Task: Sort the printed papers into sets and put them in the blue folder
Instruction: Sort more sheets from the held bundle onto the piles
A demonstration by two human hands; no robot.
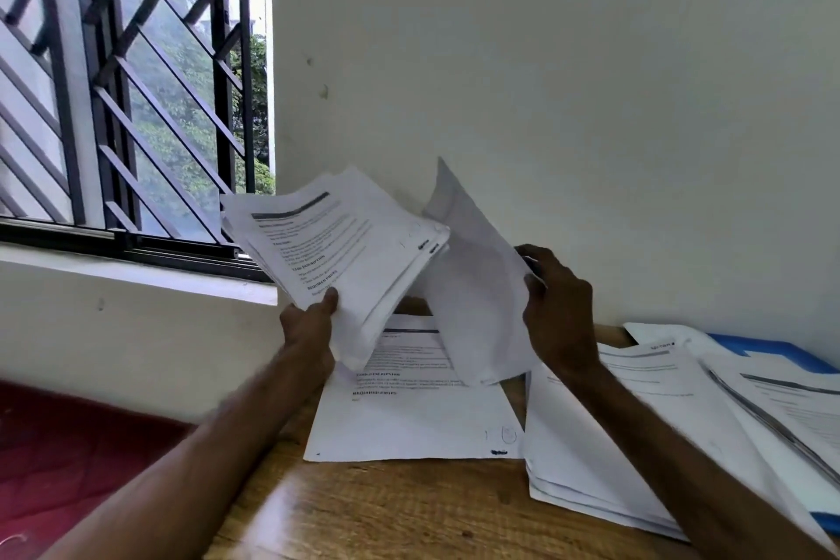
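My left hand grips a thick stack of printed papers by its lower edge and holds it tilted in the air above the table. My right hand pinches a single sheet by its right edge; the sheet hangs blank side toward me, just right of the stack. One printed sheet lies flat on the wooden table below both hands. To the right, several papers lie fanned out over the blue folder, of which only the far edge and a lower corner show.
The wooden table stands against a white wall. A barred window with a sill fills the upper left. A dark red surface lies left of the table.
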